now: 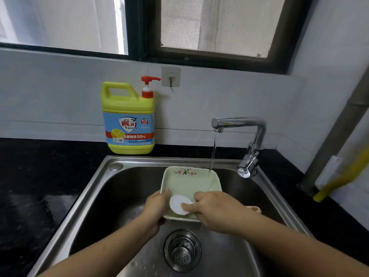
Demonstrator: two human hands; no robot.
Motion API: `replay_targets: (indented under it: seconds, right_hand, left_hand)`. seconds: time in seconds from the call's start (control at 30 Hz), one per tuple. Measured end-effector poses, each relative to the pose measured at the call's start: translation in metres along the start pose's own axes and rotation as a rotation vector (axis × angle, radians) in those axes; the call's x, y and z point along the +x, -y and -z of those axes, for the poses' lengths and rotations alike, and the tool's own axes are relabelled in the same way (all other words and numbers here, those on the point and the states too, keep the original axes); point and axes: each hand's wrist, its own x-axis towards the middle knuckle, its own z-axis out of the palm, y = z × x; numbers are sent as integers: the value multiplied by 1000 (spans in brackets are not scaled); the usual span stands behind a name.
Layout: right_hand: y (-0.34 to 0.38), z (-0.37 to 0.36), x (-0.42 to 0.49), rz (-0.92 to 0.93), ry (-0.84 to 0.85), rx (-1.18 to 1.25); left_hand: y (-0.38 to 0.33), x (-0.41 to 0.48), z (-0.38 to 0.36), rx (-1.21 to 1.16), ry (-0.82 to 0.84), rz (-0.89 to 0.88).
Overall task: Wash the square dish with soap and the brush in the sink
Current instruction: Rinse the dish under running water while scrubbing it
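Note:
A pale green square dish [187, 182] with a small flower print is held over the steel sink [95, 188], under a thin stream of water from the faucet [239, 124]. My left hand [155, 208] grips the dish's near left edge, thumb on the rim. My right hand [215, 208] holds a brush with a round white head [178, 203] pressed inside the dish; a bit of its beige handle [255, 209] shows behind the hand. A yellow soap bottle [128, 118] with a red pump stands on the counter behind the sink.
The sink drain strainer [182, 250] lies below the dish. Black countertop [36, 176] flanks the sink on both sides. A wall hook [171, 77] hangs above the bottle. A yellow pipe [339, 180] runs at the right wall.

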Motion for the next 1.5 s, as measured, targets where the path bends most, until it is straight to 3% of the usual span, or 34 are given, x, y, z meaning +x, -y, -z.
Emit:
replay_targets:
  seconds: [0.2, 0.33, 0.6, 0.87, 1.17, 1.4, 1.5]
  right_hand:
    - [-3, 7, 18, -68, -85, -158]
    - [-17, -4, 28, -234, -159, -221]
    - [-44, -3, 6, -283, -94, -324]
    - [-26, 22, -20, -107, 131, -220]
    - [5, 24, 0, -88, 41, -182]
    - [-21, 6, 24, -328, -34, -241]
    - [-33, 0, 17, -452, -41, -113]
  left_hand:
    - [-2, 1, 1, -59, 9, 32]
    - [0, -2, -1, -82, 67, 48]
    - [0, 1, 1, -12, 1, 30]
    - [-2, 2, 3, -44, -31, -5]
    - [4, -1, -3, -76, 61, 53]
    - [1, -3, -3, -99, 98, 145]
    - [0, -3, -2, -41, 67, 174]
